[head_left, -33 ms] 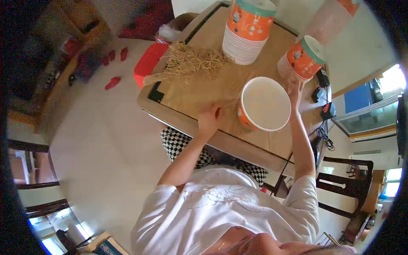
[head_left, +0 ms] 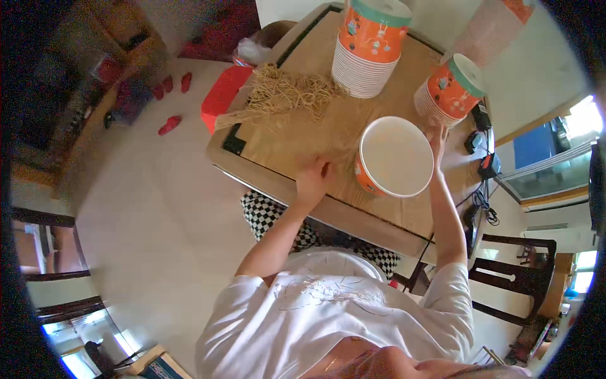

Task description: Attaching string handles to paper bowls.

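Observation:
A round paper bucket, white inside with an orange printed wall, stands mouth up on the wooden table before me. To its left, my left hand hovers at the table's near edge, apart from the bucket; its fingers are smeared and a small dark red spot shows among them. My right hand reaches past the bucket's right side, fingers stretched toward the lower rims of an upside-down stack of orange and green buckets. Whether the fingertips touch those rims is too blurred to tell.
A taller upside-down bucket stack stands at the back. Tan shredded paper lies left of it, beside a red box. Black adapters and cables line the right edge. A dark wooden chair stands to the right.

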Action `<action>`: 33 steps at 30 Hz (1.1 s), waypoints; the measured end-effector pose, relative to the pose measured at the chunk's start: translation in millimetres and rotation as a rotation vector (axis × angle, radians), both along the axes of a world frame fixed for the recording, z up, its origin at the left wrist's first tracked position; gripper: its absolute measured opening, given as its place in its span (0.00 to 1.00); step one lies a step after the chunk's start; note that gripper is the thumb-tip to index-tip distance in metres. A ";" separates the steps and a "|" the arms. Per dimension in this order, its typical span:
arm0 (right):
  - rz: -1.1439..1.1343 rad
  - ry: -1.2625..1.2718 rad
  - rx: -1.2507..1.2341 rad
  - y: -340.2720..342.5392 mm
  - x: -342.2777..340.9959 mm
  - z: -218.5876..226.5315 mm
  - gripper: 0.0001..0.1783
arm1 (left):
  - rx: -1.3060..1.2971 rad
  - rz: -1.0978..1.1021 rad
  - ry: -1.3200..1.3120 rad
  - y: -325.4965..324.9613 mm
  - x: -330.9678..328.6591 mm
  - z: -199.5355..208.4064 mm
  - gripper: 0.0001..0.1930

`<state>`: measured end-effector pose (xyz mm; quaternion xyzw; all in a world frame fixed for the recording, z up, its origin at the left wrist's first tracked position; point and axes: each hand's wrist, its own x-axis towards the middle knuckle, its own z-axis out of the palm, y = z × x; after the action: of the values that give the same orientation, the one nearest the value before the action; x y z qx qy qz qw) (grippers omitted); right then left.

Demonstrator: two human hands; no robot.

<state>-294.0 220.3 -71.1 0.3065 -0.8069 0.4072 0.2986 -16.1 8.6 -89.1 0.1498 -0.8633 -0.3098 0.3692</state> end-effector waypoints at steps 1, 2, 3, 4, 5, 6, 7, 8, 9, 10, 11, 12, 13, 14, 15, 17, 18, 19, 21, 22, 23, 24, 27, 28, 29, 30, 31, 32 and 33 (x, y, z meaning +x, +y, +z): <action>0.001 -0.005 -0.014 -2.3 -1.6 -13.0 0.22 | -0.014 0.001 -0.005 1.5 0.4 5.1 0.04; 0.002 -0.067 -0.031 -3.5 -4.3 -24.6 0.21 | 0.098 -0.014 -0.071 3.7 0.2 10.4 0.04; 0.007 -0.128 -0.049 -6.2 -5.4 -32.9 0.20 | 0.209 -0.027 -0.136 2.0 -0.7 15.5 0.05; 0.008 -0.186 -0.066 -6.8 -7.6 -39.8 0.19 | 0.195 -0.030 -0.136 -3.2 -6.1 15.4 0.05; 0.009 -0.243 -0.081 -6.8 -7.7 -44.2 0.18 | 0.197 -0.044 -0.155 -8.0 -11.1 13.1 0.07; 0.008 -0.299 -0.096 -4.4 -8.6 -47.6 0.17 | 0.200 -0.061 -0.173 -12.0 -18.0 11.1 0.09; 0.002 -0.359 -0.108 -0.1 -6.3 -51.7 0.16 | 0.192 -0.072 -0.176 -16.4 -27.8 12.5 0.09; 0.002 -0.419 -0.120 2.0 -4.0 -54.5 0.15 | 0.183 -0.031 -0.202 -24.2 -42.0 15.5 0.08; 0.000 -0.478 -0.131 5.8 -1.6 -57.2 0.14 | 0.175 0.009 -0.228 -31.5 -56.3 18.8 0.08; -0.002 -0.476 -0.137 5.0 4.3 -54.2 0.14 | 0.169 0.005 -0.227 -40.8 -69.5 15.8 0.08; 0.019 -0.393 -0.091 -1.9 13.4 -46.5 0.12 | 0.016 0.104 -0.272 -53.3 -82.6 6.6 0.09; 0.034 -0.305 -0.046 -6.6 17.4 -38.4 0.09 | -0.136 0.199 -0.313 -62.9 -95.9 -1.8 0.10; 0.083 -0.481 -0.252 -6.0 14.3 -44.7 0.11 | -0.145 0.178 -0.300 -67.5 -109.8 -8.8 0.10; 0.087 -0.478 -0.259 -10.8 16.9 -37.4 0.11 | -0.368 0.226 -0.233 -78.3 -113.2 -14.5 0.10; 0.096 -0.607 -0.342 -14.4 21.0 -30.1 0.13 | -0.591 0.275 -0.165 -90.8 -115.4 -19.4 0.10; -0.006 -0.499 -0.260 -6.3 26.3 -26.6 0.15 | -0.390 0.070 -0.311 -90.2 -128.1 35.2 0.10; -0.010 -0.499 -0.267 -3.4 22.1 -28.7 0.15 | -0.189 -0.097 -0.461 -94.7 -129.3 63.1 0.11; 0.024 -0.487 -0.278 -4.2 17.3 -31.8 0.15 | 0.071 -0.069 -0.419 -109.0 -135.0 76.6 0.12; 0.033 -0.486 -0.285 2.0 12.3 -40.8 0.15 | 0.296 -0.128 -0.211 -122.9 -136.6 136.5 0.14; 0.018 -0.448 -0.260 3.2 11.1 -41.2 0.14 | 0.192 -0.037 -0.115 -128.8 -134.0 170.0 0.13; 0.018 -0.409 -0.233 0.5 13.2 -39.8 0.13 | 0.131 -0.022 -0.096 -150.8 -130.6 194.7 0.12; 0.026 -0.416 -0.230 -1.6 16.2 -36.4 0.13 | 0.335 -0.086 0.016 -155.7 -123.3 224.1 0.11; 0.037 -0.433 -0.222 -12.4 26.4 -22.3 0.11 | 0.596 -0.305 0.453 -187.3 -87.2 296.3 0.06; 0.021 -0.418 -0.206 -12.0 25.6 -22.4 0.10 | 0.275 -0.154 0.346 -199.3 -66.5 317.8 0.10; -0.005 -0.402 -0.190 -8.7 24.6 -23.4 0.10 | -0.041 -0.013 0.234 -201.4 -49.5 335.5 0.13; -0.012 -0.406 -0.192 -6.2 21.5 -28.7 0.10 | 0.261 -0.165 0.580 -182.7 -40.0 351.7 0.10; 0.003 -0.423 -0.224 -1.9 15.7 -36.8 0.10 | 0.570 -0.318 0.920 -162.8 -29.1 360.1 0.07; 0.025 -0.443 -0.255 -1.3 13.8 -40.1 0.11 | 0.471 -0.400 0.914 -161.3 -10.5 356.5 0.08; 0.022 -0.446 -0.259 0.0 12.5 -43.5 0.11 | 0.371 -0.482 0.906 -159.5 8.5 351.0 0.08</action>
<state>-281.6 220.3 -114.6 0.1774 -0.7906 0.5677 0.1457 -7.7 -151.0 261.9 -0.1383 -0.5585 -0.5665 0.5899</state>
